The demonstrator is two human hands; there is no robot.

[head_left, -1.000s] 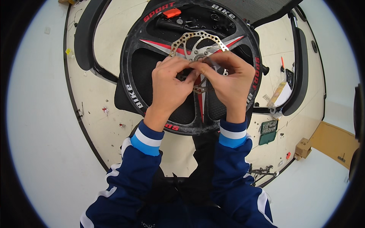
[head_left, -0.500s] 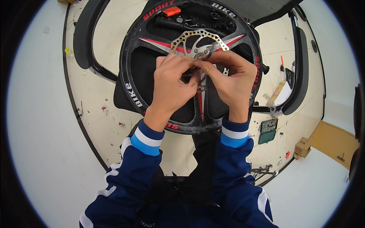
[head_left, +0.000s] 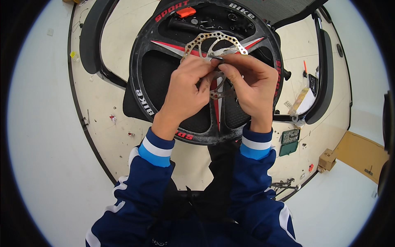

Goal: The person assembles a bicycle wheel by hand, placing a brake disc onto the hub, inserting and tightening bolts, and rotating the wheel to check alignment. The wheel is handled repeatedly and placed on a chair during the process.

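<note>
A black bicycle wheel [head_left: 137, 78] with red and white spoke markings lies flat in front of me. On its hub sits a drilled metal brake rotor [head_left: 200, 38], partly covered by my hands. My right hand [head_left: 253, 80] is closed, thumb and forefinger pinching a small dark bent rod, which looks like a hex key [head_left: 218, 58], just above the rotor's middle. Against it on the left, my left hand [head_left: 187, 88] is closed too, its fingertips meeting the right hand's; whatever they pinch is hidden. The hub centre is mostly covered by the fingers.
The wheel rests on a black chair seat between two armrests [head_left: 91, 37] [head_left: 325, 78]. Beyond the rotor lie an orange piece [head_left: 186, 12], a black tube [head_left: 185, 26] and small hardware. On the floor to the right are a green case [head_left: 289, 142] and a cardboard box [head_left: 327, 159].
My left hand has shifted slightly left and down, its fingers curling differently. The dark bent rod shows more plainly above the fingertips, and the hub centre is more covered. The wheel stays put.
</note>
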